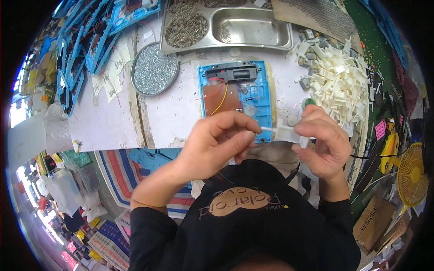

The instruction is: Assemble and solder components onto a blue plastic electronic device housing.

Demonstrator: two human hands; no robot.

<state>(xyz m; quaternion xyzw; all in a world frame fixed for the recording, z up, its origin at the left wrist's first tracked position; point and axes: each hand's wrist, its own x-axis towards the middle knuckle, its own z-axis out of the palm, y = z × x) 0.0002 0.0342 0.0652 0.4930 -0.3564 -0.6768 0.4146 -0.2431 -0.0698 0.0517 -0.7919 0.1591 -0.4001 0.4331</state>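
In my right hand is a white plastic part with a thin rod that points left, pinched between thumb and fingers. My left hand has its thumb and index finger pressed together just left of the rod's tip. Whatever sits between those fingertips is too small to make out. Just beyond my hands lies an open blue plastic housing on the table. It holds a black module along its far end, a brown board, and red and yellow wires. My left hand hides its near left corner.
A heap of white plastic parts lies at the right, with small grey blocks beside it. At the back stands a steel tray with small metal pieces. A round tin of small silvery pieces is left. Blue housings pile up far left.
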